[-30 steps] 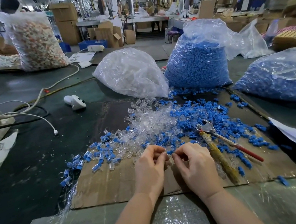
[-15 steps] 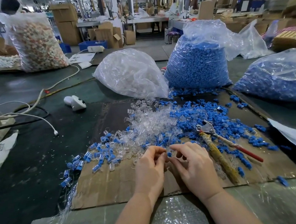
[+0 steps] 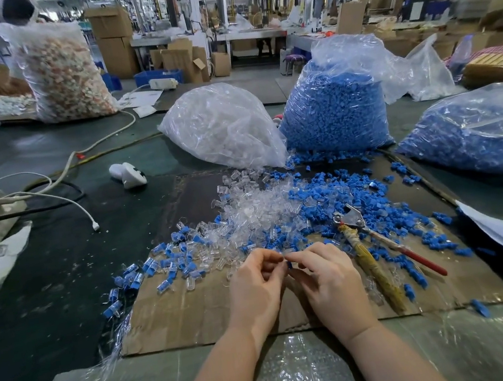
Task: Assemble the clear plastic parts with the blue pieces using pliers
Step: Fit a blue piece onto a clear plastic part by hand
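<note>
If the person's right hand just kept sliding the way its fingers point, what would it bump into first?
The right hand points up-left toward the left hand, whose fingertips it nearly meets around a small blue piece. So it would likely meet that piece and the left fingers first, though depth is hard to judge.

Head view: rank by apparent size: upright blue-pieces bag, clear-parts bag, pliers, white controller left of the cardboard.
1-2. Upright blue-pieces bag and clear-parts bag: look alike, not ranked.
3. Pliers, nearer the camera, so flattered.
4. White controller.
</note>
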### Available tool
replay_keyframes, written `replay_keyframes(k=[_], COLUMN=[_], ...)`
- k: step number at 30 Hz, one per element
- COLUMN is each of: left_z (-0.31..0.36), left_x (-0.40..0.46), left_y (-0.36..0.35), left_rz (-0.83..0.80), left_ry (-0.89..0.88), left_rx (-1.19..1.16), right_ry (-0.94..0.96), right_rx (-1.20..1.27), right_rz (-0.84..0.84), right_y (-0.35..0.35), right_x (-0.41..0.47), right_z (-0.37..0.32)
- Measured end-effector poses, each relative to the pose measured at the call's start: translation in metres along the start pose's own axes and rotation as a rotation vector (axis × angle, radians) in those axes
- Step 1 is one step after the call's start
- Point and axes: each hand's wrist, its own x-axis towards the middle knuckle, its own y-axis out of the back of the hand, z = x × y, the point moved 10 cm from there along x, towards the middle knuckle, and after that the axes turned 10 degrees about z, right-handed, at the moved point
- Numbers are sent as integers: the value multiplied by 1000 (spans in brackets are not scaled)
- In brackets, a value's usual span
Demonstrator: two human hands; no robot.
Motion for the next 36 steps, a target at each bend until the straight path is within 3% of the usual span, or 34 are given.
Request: replay_keyframes(k=[5,9,12,15,18,23,28,32,36], left_z=[-4,-5,-2,0,0,0,-3,-8,-12], left_x=[0,-1,-2,-2,-2,-1,0,4,9], left_y=[0,0,0,0,-1,1,2,2,4], left_rz=[2,-7,-16,-17,-21,-17,-3,-7,19], left_ry=[26,40,27,21,20,26,85,239,394], left_rx=[0,-2,4,8,16,26,-18,-191,-343], right_ry=[-27,-252,-529,-728,-768,-712,-632,-522,-590], right_rx=[-87,-289,-630,-721,-740,-828,-714,-425,-35], right_rz=[58,132,-73,-346,-443,-440,-377,-445,-574], right_y=[11,39,54,53,47,49,55,37,11], right_x=[4,12,7,-7,-13,-5,9,21,13], right_z=[5,37,81,113,125,123,111,80,46])
